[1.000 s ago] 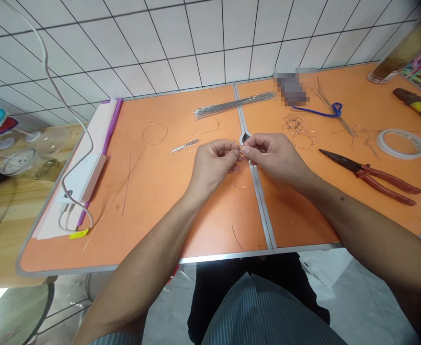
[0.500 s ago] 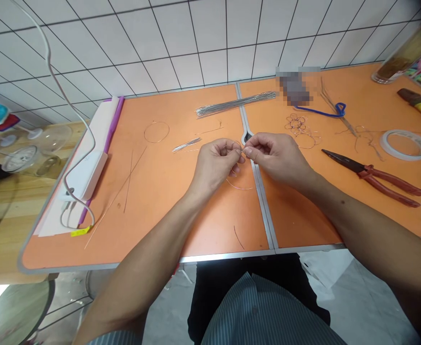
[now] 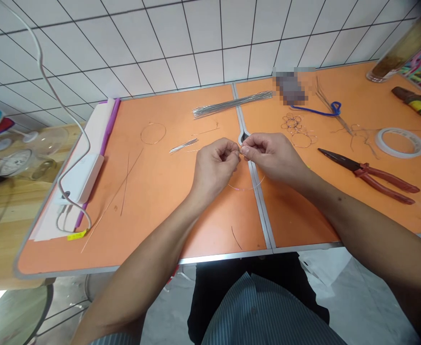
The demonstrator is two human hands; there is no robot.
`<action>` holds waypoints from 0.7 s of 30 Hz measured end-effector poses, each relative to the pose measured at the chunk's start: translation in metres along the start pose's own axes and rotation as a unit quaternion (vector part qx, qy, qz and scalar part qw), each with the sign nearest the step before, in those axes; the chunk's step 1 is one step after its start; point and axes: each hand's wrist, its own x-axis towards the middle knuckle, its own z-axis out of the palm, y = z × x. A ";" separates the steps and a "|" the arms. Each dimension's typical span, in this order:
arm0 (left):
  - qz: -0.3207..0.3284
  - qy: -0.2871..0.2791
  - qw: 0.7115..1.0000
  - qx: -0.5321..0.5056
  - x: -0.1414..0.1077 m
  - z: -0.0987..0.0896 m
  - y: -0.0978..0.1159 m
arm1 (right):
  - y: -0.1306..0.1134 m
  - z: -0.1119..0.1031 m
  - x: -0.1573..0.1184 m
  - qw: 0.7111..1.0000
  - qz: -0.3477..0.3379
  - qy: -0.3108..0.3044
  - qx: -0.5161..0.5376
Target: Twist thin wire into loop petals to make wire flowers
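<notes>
My left hand (image 3: 215, 165) and my right hand (image 3: 273, 155) meet fingertip to fingertip over the seam of the orange table. Both are closed in a pinch on a thin wire (image 3: 244, 189), whose curve hangs below the fingers. The exact spot where they grip it is hidden by the fingertips. Behind my hands lies a bundle of straight silvery wires (image 3: 232, 105), and a shorter bundle (image 3: 183, 145) is left of my left hand. A wire ring (image 3: 153, 133) lies farther left. Bent wire flower shapes (image 3: 293, 122) lie beyond my right hand.
Red-handled pliers (image 3: 368, 175) and a white tape roll (image 3: 400, 142) lie at the right. Behind them are a blue twisted cord (image 3: 318, 110), a yellow-black tool (image 3: 418, 103) and a glass (image 3: 386, 67). A white power strip (image 3: 83, 179) with a cable is at the left.
My fingertips have drawn closer together, and the wire's curve now shows as a wider arc below them. The whole view has shifted slightly.
</notes>
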 end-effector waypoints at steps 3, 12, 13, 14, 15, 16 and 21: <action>0.015 0.005 1.000 0.014 -0.001 0.001 -0.002 | -0.002 -0.001 0.000 0.999 0.016 -0.006 0.037; 0.045 0.038 0.998 0.028 -0.002 0.003 0.002 | -0.002 0.003 0.004 0.990 0.034 -0.003 0.139; 0.045 0.043 0.998 0.025 -0.002 0.003 0.002 | -0.002 0.004 0.005 0.990 0.033 -0.002 0.140; 0.044 0.047 0.998 0.022 -0.003 0.003 0.003 | -0.002 0.005 0.005 0.990 0.032 -0.003 0.140; 0.042 0.051 0.998 0.020 -0.003 0.003 0.003 | -0.002 0.005 0.005 0.990 0.032 -0.003 0.140; 0.041 0.053 0.998 0.019 -0.003 0.003 0.002 | -0.002 0.006 0.005 0.989 0.031 -0.004 0.141; 0.045 0.046 0.998 0.020 -0.003 0.003 0.000 | -0.001 0.008 0.006 0.989 0.034 -0.002 0.144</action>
